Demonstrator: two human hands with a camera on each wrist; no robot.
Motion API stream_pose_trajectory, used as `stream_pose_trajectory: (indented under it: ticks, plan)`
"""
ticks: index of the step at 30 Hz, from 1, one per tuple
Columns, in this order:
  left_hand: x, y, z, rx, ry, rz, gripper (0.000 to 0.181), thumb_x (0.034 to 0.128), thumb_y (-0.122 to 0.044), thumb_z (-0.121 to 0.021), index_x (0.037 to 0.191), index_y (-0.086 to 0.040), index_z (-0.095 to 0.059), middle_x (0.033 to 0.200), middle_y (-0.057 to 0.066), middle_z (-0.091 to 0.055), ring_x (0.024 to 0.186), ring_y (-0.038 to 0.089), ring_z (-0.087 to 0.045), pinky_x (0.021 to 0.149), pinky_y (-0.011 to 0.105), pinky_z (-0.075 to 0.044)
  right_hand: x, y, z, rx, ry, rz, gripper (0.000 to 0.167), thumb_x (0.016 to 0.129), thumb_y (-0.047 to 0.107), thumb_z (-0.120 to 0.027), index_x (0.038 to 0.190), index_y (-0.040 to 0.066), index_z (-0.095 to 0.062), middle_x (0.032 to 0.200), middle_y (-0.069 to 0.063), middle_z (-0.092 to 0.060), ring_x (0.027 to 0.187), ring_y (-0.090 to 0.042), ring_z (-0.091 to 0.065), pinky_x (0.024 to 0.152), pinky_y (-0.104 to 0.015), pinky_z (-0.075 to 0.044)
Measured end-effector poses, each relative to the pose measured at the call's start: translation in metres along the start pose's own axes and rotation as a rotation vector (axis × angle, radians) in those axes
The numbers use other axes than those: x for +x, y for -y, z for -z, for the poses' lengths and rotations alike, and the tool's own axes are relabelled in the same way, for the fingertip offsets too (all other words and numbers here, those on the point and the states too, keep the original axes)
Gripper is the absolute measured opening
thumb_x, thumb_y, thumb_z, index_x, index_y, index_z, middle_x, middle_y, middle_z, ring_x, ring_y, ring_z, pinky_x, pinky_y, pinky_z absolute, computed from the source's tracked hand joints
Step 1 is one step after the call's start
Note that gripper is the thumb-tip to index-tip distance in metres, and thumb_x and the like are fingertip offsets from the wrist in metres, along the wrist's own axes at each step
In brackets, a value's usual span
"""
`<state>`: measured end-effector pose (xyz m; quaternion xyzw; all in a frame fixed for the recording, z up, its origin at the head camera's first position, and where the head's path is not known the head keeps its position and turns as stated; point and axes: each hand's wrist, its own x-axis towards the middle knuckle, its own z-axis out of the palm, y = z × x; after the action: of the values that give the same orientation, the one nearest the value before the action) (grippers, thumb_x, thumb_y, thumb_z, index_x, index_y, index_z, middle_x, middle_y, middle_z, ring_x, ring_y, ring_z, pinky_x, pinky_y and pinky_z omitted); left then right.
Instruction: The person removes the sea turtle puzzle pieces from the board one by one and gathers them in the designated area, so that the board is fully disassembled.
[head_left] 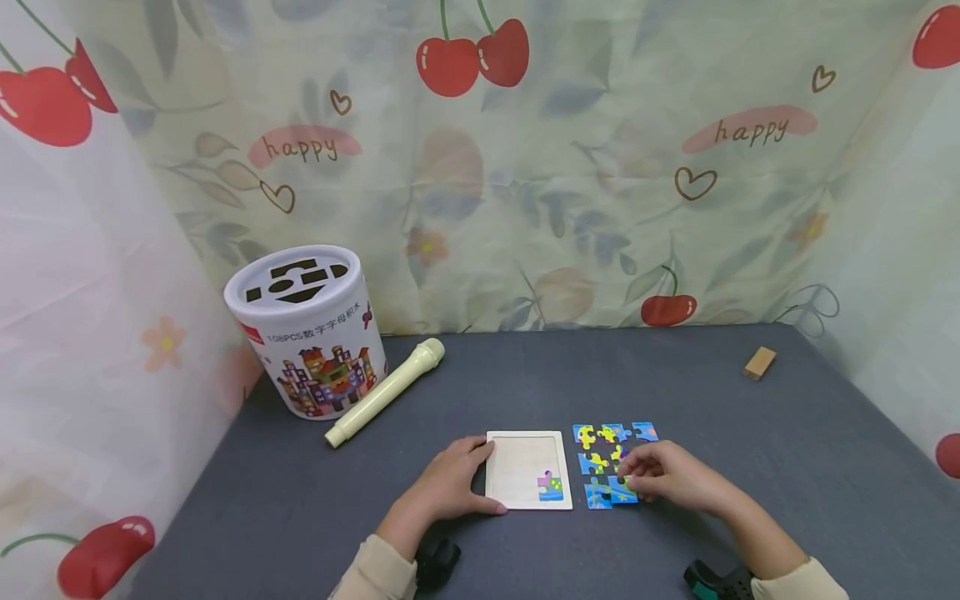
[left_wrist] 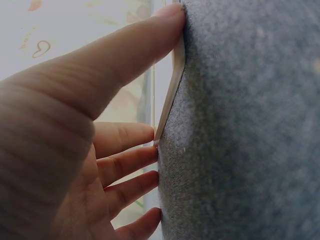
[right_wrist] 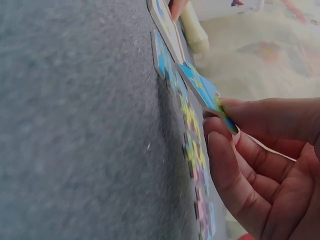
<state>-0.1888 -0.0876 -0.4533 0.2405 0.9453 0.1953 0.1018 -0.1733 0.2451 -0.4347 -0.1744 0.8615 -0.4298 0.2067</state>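
Observation:
A square wooden puzzle tray (head_left: 513, 467) lies on the table with one puzzle piece (head_left: 551, 488) in its lower right corner. My left hand (head_left: 444, 483) rests at the tray's left side. Its thumb touches the near edge and its fairly straight fingers touch the left edge. To the right of the tray, my right hand (head_left: 675, 477) pinches a blue puzzle piece (right_wrist: 199, 88) between thumb and fingers, tilted above the others. Several loose pieces (head_left: 592, 464) with blue, yellow and pink print lie in rows beside the tray, some partly hidden by the right hand.
A white block bucket (head_left: 322, 333) with a slotted lid stands at the back left. Against its front leans or lies a cream microphone-shaped stick (head_left: 384, 393). A small wooden block (head_left: 760, 363) is at the far right. A printed curtain (head_left: 525, 208) borders the dark table.

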Motion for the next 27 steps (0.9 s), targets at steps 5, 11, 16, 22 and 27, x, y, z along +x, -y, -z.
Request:
stream_pose_trajectory:
  ticks: [5,11,16,22,27]
  plan:
    - [0.0,0.0,0.0,-0.004,0.001,0.005,0.091,0.0691,-0.056,-0.074,0.14,-0.008,-0.042,0.144,0.011,-0.04,0.132,0.03,-0.039,0.104,0.051,-0.035,-0.005,-0.004,0.002,-0.001,-0.007,-0.024,0.021,0.089,0.017,-0.061,0.098,-0.002,-0.064,0.082,-0.005,-0.063,0.067,-0.01,-0.055,0.058,-0.027,-0.051]
    - [0.0,0.001,-0.001,0.003,0.005,0.006,0.092,0.069,-0.057,-0.074,0.14,-0.009,-0.042,0.144,0.011,-0.04,0.132,0.029,-0.039,0.104,0.05,-0.035,-0.01,-0.007,0.002,0.024,-0.019,-0.075,0.023,0.089,0.017,-0.062,0.099,-0.003,-0.064,0.08,-0.004,-0.062,0.069,-0.013,-0.055,0.059,-0.029,-0.05]
    - [0.001,0.001,-0.002,0.004,0.01,0.011,0.092,0.0692,-0.057,-0.074,0.141,-0.009,-0.042,0.145,0.011,-0.04,0.132,0.029,-0.038,0.105,0.05,-0.035,-0.011,-0.008,0.0,0.009,-0.052,-0.099,0.024,0.086,0.019,-0.066,0.098,-0.002,-0.063,0.079,-0.003,-0.061,0.068,-0.012,-0.055,0.057,-0.028,-0.05]
    - [0.001,0.0,-0.001,0.005,0.006,0.01,0.092,0.0691,-0.057,-0.074,0.141,-0.009,-0.042,0.145,0.011,-0.04,0.132,0.029,-0.038,0.104,0.05,-0.035,-0.016,-0.009,-0.003,-0.125,-0.123,-0.043,0.03,0.076,0.019,-0.076,0.095,0.0,-0.063,0.081,-0.003,-0.06,0.064,-0.006,-0.051,0.056,-0.021,-0.045]
    - [0.001,0.0,0.0,0.002,0.007,0.014,0.092,0.069,-0.056,-0.074,0.14,-0.009,-0.042,0.145,0.011,-0.04,0.132,0.03,-0.038,0.105,0.051,-0.035,-0.017,-0.01,-0.009,-0.208,-0.144,-0.059,0.032,0.071,0.019,-0.08,0.095,0.004,-0.064,0.08,0.0,-0.057,0.068,-0.008,-0.049,0.058,-0.021,-0.043]
